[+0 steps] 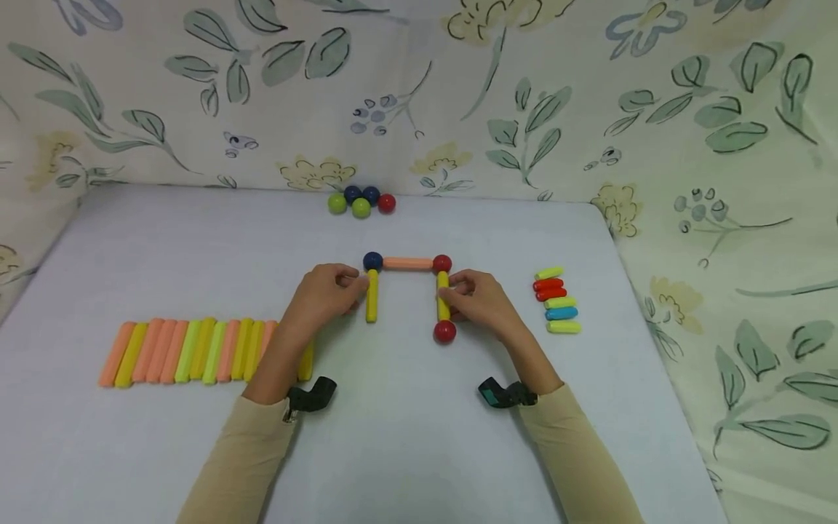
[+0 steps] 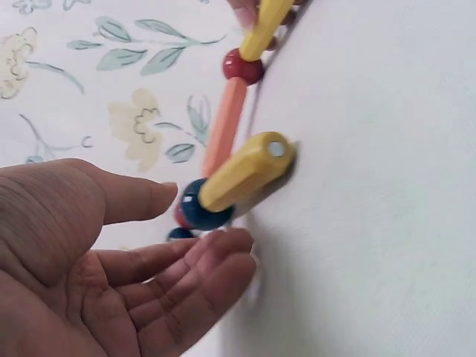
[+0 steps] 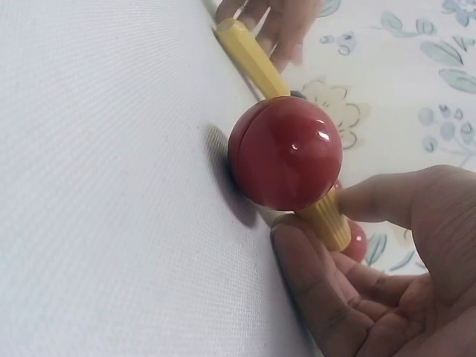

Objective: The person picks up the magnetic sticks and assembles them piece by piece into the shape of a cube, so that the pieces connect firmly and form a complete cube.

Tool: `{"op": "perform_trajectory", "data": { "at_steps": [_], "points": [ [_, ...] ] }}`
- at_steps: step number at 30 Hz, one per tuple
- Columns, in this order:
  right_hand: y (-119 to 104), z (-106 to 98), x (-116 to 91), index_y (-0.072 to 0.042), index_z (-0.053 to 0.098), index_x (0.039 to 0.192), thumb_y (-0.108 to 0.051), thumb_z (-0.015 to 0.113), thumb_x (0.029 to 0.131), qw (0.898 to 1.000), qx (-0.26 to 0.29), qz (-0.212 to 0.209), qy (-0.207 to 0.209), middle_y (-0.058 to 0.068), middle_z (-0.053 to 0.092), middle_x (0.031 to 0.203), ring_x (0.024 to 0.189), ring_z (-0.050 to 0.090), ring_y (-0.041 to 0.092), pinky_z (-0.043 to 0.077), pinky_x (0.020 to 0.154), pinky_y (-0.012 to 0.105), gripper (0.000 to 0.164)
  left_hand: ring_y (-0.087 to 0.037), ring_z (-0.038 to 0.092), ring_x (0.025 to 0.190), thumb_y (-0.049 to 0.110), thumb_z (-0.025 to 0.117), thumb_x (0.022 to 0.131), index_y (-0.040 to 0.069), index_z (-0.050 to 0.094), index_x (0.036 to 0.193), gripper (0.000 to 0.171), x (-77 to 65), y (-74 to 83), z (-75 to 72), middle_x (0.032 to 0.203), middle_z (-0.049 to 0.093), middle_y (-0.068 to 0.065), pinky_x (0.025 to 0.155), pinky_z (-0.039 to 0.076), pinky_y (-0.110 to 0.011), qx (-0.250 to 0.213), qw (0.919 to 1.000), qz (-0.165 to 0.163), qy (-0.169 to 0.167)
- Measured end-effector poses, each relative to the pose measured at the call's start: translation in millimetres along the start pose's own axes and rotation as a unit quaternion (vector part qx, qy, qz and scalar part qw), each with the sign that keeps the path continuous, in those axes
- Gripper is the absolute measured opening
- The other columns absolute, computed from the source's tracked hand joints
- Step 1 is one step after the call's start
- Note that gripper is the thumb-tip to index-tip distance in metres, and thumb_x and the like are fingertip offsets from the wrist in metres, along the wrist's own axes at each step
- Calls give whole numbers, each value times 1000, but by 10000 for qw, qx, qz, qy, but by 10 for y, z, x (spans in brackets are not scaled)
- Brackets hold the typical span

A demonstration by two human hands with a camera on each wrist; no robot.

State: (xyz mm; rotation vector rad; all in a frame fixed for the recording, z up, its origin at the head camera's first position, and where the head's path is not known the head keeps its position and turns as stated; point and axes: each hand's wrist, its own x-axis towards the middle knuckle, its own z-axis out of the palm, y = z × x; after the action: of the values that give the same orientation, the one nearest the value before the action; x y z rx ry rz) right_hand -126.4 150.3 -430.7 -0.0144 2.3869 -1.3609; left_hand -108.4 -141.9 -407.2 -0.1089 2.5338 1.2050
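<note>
A three-sided figure of sticks and balls lies on the table. Its top is an orange stick (image 1: 407, 263) between a dark blue ball (image 1: 373, 261) and a red ball (image 1: 441, 263). From the blue ball a yellow stick (image 1: 372, 298) runs toward me, its near end bare. My left hand (image 2: 141, 275) is beside that stick, thumb and fingers apart, not gripping it. With thumb and finger, my right hand (image 1: 481, 302) pinches the right yellow stick (image 3: 327, 222), which links the upper red ball to a nearer red ball (image 1: 445, 332).
At the left lies a row of orange, yellow and green sticks (image 1: 190, 351), partly hidden by my left forearm. Short coloured sticks (image 1: 550, 294) are stacked in a column at the right. Several loose balls (image 1: 361, 208) sit near the back edge, before a floral cloth (image 1: 393, 87).
</note>
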Motion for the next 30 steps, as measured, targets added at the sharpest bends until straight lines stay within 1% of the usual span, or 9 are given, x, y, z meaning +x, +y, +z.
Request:
{"op": "perform_trajectory", "data": {
  "at_steps": [4,9,13,16,19,21,23,26,30],
  "points": [
    [-12,13,22,-2,63,132,-29,72,101,10000,-23,-82,-14,15,70,108,78,74,21,64,76,29,42,-34,65,112,44,58,108,7,60,145,52,-263,17,-161,133,67,-18,93,57,-47,652,9976,91,199],
    [-38,36,33,-3,63,132,-31,72,101,9999,-57,-153,-37,15,71,109,79,74,22,64,77,30,42,-37,65,111,42,60,107,5,62,139,49,-632,-102,-345,126,68,-19,87,58,-49,1045,9942,79,243],
    [-6,21,22,-3,63,132,-31,72,101,9999,-126,-59,34,15,70,111,79,75,21,64,76,30,42,-36,67,107,41,63,106,3,64,136,49,-803,-244,-366,121,70,-19,82,59,-47,1157,9925,151,371],
    [15,3,11,-3,63,133,-31,72,101,9999,-117,-22,16,16,70,112,80,75,22,64,77,30,44,-33,67,100,39,64,105,3,65,136,47,-862,-319,-329,116,71,-16,73,56,-39,1138,9919,223,518],
    [12,-7,10,-3,63,133,-31,72,101,9999,-93,-43,6,16,70,112,80,75,22,64,77,31,44,-29,66,94,35,66,105,4,65,136,45,-867,-350,-297,112,71,-14,68,53,-34,1111,9908,326,702],
    [12,-5,9,-2,62,134,-32,72,101,10000,-75,-54,-1,16,70,112,80,75,22,64,77,31,45,-30,66,97,34,66,105,4,65,138,45,-841,-351,-286,115,71,-15,72,56,-38,1134,9898,401,769],
    [13,-2,6,-2,62,133,-31,72,101,10000,-52,-55,-13,16,70,112,80,74,22,64,77,31,45,-34,67,104,33,66,105,4,63,141,46,-781,-332,-294,120,70,-17,80,59,-46,1212,9884,497,774],
    [20,5,2,-2,63,132,-30,73,101,10000,-11,-48,-22,16,69,110,79,73,22,64,76,31,43,-40,63,116,30,65,106,3,57,147,50,-627,-262,-344,132,64,-22,94,56,-58,1417,9846,690,760],
    [28,13,6,-2,63,131,-29,73,101,10000,45,-63,-23,16,69,108,79,73,23,64,76,30,42,-43,59,120,23,66,105,2,52,151,53,-329,-148,-447,139,57,-27,101,52,-61,1640,9777,971,883]
  ]
}}
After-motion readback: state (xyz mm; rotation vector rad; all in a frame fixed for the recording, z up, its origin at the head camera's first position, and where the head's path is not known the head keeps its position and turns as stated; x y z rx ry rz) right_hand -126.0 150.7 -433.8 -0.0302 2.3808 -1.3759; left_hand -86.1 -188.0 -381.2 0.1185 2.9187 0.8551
